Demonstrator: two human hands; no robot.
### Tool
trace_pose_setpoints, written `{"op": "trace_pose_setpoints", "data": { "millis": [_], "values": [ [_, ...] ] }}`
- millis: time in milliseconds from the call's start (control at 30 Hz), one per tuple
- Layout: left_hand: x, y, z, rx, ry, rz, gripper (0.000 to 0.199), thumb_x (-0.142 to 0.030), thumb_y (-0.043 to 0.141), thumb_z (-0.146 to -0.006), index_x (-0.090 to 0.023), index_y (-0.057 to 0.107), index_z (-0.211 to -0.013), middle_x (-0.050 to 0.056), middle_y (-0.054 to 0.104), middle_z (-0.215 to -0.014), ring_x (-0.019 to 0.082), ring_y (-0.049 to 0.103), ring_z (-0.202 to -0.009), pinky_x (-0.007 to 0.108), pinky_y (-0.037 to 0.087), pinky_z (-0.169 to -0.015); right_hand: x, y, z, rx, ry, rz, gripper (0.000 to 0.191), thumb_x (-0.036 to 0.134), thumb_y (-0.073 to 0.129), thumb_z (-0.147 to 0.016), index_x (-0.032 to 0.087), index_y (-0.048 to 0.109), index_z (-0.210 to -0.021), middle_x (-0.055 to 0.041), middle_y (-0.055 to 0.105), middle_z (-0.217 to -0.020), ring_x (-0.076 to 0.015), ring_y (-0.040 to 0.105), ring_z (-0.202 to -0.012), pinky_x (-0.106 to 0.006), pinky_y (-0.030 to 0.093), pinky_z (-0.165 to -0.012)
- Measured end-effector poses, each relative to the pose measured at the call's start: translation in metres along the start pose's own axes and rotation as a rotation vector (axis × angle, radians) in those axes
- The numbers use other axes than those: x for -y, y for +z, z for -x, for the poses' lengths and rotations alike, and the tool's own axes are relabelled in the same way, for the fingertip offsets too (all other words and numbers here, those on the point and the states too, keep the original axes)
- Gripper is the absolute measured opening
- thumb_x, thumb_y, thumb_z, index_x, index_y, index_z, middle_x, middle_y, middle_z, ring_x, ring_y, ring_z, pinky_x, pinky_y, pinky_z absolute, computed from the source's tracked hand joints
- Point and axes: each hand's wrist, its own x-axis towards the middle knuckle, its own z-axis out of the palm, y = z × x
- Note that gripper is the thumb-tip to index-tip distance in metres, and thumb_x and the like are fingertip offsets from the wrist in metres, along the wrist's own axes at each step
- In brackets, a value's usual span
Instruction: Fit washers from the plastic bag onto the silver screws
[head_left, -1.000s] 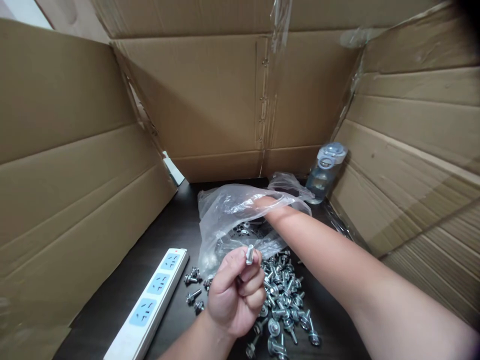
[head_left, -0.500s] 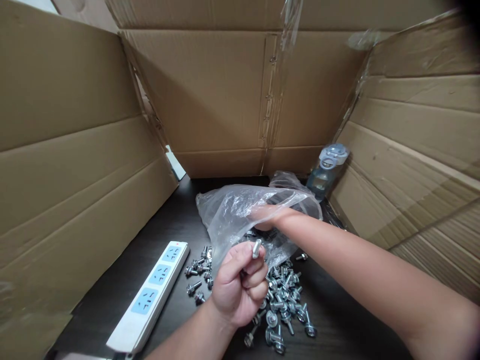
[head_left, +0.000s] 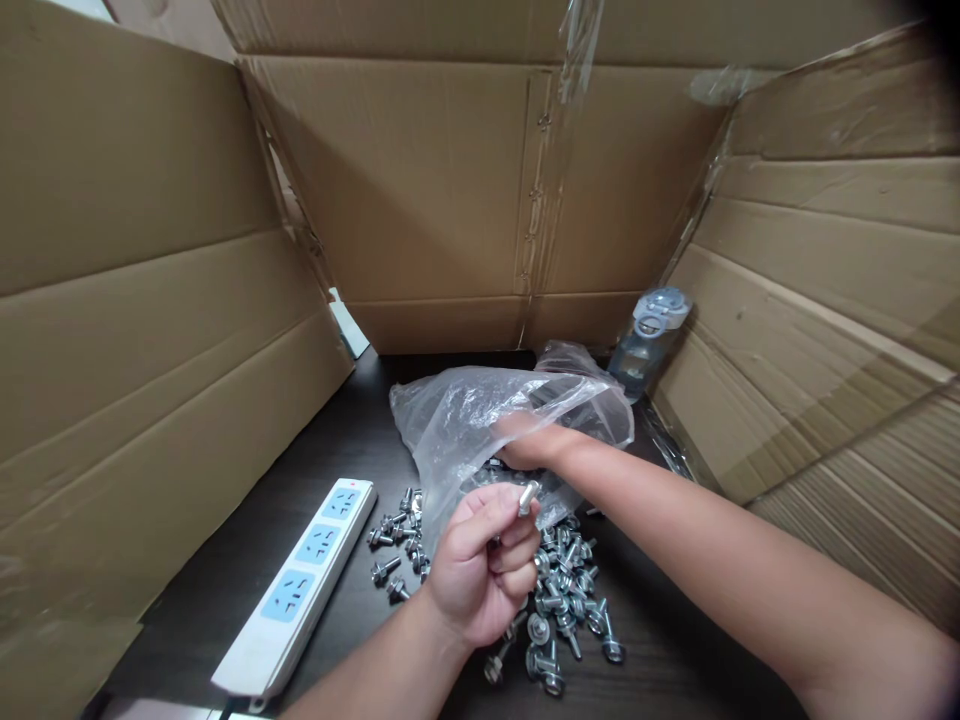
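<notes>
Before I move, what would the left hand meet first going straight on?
Likely the clear plastic bag, just past the bolt that the left hand pinches; the right wrist looks next in line. Depth between them is hard to judge.

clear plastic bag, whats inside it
Inside the clear plastic bag are the right hand and, beside it, some small metal pieces. The fingertips and whatever they touch are hidden.
</notes>
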Motion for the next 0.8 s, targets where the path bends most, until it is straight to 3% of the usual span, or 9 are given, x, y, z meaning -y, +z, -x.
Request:
{"op": "trace_pose_setpoints", "data": {
  "millis": [233,367,500,667,800],
  "values": [
    [0.001,0.001,-0.003,-0.085,0.003,-0.052,0.018,-0.024,0.072,-0.076,-0.007,0.066,-0.081,-0.005,0.038,-0.056,-0.002,0.017,-0.040,0.010,0.013,-0.035,0.013,0.004,0.009,-0.042,-0.106,0.092,0.016,0.001,0.057,-0.077,0.014,0.061,-0.068,-0.0045,0.066,-0.075,-0.0150,0.061,-0.075,-0.031,0.049,-0.076],
    [0.002,0.002,-0.003,-0.094,-0.006,-0.036,0.018,-0.024,0.073,-0.075,-0.007,0.067,-0.080,-0.005,0.037,-0.056,-0.002,0.018,-0.040,0.009,0.014,-0.035,0.013,0.004,0.006,-0.034,-0.151,0.106,0.021,-0.003,0.055,-0.074,0.013,0.061,-0.062,-0.0091,0.066,-0.074,-0.0190,0.063,-0.078,-0.031,0.047,-0.079],
    [0.002,0.001,-0.004,-0.077,0.002,-0.029,0.018,-0.023,0.072,-0.075,-0.007,0.068,-0.080,-0.005,0.037,-0.055,-0.002,0.018,-0.040,0.009,0.014,-0.035,0.007,0.006,-0.001,-0.025,-0.163,0.080,0.017,0.003,0.055,-0.076,0.013,0.067,-0.072,-0.0127,0.069,-0.083,-0.0225,0.064,-0.086,-0.031,0.046,-0.085],
    [0.002,0.000,-0.004,-0.078,0.010,-0.027,0.018,-0.023,0.072,-0.076,-0.007,0.067,-0.081,-0.005,0.037,-0.055,-0.002,0.018,-0.040,0.010,0.013,-0.035,0.000,0.008,-0.004,-0.035,-0.090,0.044,0.024,0.008,0.047,-0.084,0.013,0.070,-0.090,-0.0150,0.069,-0.099,-0.0244,0.063,-0.097,-0.032,0.045,-0.091],
    [0.001,0.001,-0.004,-0.097,0.002,-0.029,0.020,-0.024,0.073,-0.075,-0.006,0.066,-0.081,-0.005,0.038,-0.055,-0.002,0.018,-0.039,0.009,0.013,-0.035,-0.003,0.004,-0.005,-0.030,0.022,-0.005,0.021,0.006,0.049,-0.080,0.011,0.069,-0.083,-0.0166,0.069,-0.095,-0.0262,0.064,-0.092,-0.034,0.047,-0.086]
  ]
}}
